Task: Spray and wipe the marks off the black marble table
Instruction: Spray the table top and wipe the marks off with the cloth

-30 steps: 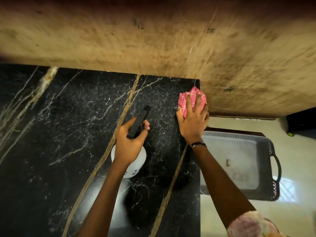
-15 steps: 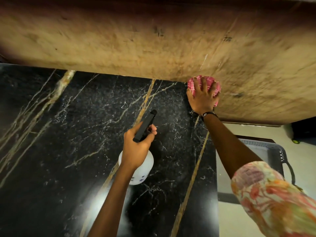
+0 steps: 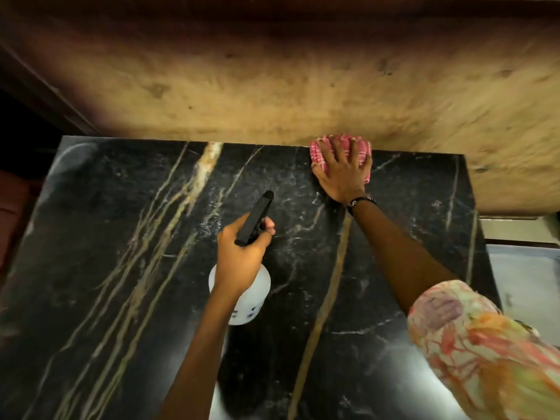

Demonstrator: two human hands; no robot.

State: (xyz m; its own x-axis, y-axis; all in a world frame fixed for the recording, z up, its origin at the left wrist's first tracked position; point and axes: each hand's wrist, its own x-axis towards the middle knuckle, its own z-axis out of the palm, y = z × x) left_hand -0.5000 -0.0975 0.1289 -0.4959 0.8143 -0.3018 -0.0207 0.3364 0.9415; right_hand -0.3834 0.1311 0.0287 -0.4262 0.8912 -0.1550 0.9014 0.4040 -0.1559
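Fingers (image 3: 339, 153) of the right hand (image 3: 341, 174): spread flat, pressing a pink checked cloth (image 3: 362, 148) onto the worktop (image 3: 121, 237) at its far edge, where the black marble meets the tan wall (image 3: 272, 86). The cloth lies directly beneath these fingers and shows beyond them and to their right; bare marble stretches to both sides, the wider run to the left. Any wiping stroke would likely travel along that far edge or back toward the person.

Fingers of the left hand (image 3: 239, 256): clenched round the neck of a spray bottle (image 3: 251, 298), held above the middle of the worktop, nearer the person than the cloth. Its black spray head (image 3: 256, 218) has its long axis pointing away and slightly right, toward the cloth hand.

Count: one cloth, one spray bottle, two hands, one bracelet (image 3: 360, 202) on the right wrist. Separate marks cannot be told from the marble's pale and gold veining.

Beyond the worktop's right edge: a pale tray or basket (image 3: 524, 268), low, partly cut off.
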